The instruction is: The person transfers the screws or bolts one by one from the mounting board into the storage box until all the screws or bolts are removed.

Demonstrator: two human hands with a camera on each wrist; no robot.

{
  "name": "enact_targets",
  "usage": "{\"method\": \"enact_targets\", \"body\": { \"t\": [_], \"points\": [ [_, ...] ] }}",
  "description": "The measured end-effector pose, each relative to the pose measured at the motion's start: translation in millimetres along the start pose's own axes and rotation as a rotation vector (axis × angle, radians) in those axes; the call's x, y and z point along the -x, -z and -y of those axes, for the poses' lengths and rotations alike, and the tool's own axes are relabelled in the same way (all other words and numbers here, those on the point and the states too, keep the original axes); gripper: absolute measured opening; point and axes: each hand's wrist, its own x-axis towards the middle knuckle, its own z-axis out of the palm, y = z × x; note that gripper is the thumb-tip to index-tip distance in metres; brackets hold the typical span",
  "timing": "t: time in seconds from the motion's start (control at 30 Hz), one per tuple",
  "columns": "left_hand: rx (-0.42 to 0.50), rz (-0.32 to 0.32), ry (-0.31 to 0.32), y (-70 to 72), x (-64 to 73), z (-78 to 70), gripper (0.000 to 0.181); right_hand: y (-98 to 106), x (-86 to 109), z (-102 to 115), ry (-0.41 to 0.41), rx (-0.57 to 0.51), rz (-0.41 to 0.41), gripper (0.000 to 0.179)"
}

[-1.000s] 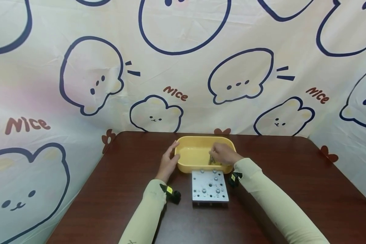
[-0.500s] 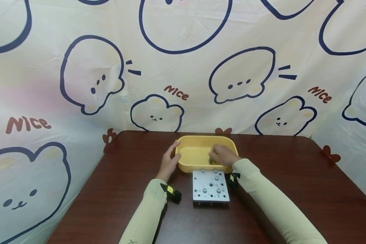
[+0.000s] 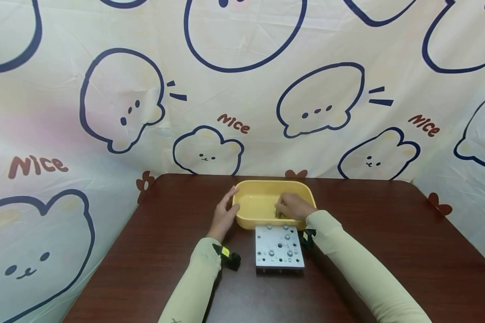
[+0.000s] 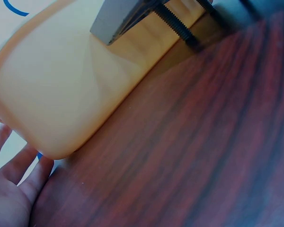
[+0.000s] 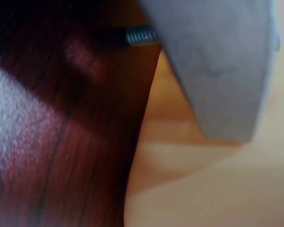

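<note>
A yellow plastic tray [image 3: 250, 223] sits toward the back of the table. My left hand [image 3: 223, 216] rests against its left side, thumb and fingers spread along the wall; in the left wrist view the fingers [image 4: 37, 176] are nearly straight. Inside the tray, my right hand [image 3: 295, 205] reaches down with bent fingers over a small bunch of metal screws [image 3: 279, 215] near the front wall. Its fingertips are hidden, and I cannot tell whether they pinch a screw. In front of the tray stands a silver metal plate [image 3: 279, 251] with holes and several socket-head screws in it.
Threaded screw shanks [image 4: 175, 23] stick out below the plate, toward the dark red-brown wooden table [image 3: 165, 269]. The plate's far edge lies close against the tray's front wall. A cloth with cartoon drawings [image 3: 258, 98] hangs behind the table.
The right hand has shifted slightly within the tray, its fingers still down at the screws. The left hand keeps its place at the tray's side.
</note>
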Motion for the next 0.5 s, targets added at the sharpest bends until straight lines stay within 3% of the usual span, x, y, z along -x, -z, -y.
{"method": "enact_targets", "body": {
  "t": [0.5],
  "points": [
    [-0.007, 0.001, 0.012, 0.6, 1.0, -0.9, 0.05, -0.3, 0.4, 1.2, -0.007, 0.044, -0.01, 0.013]
  ]
}}
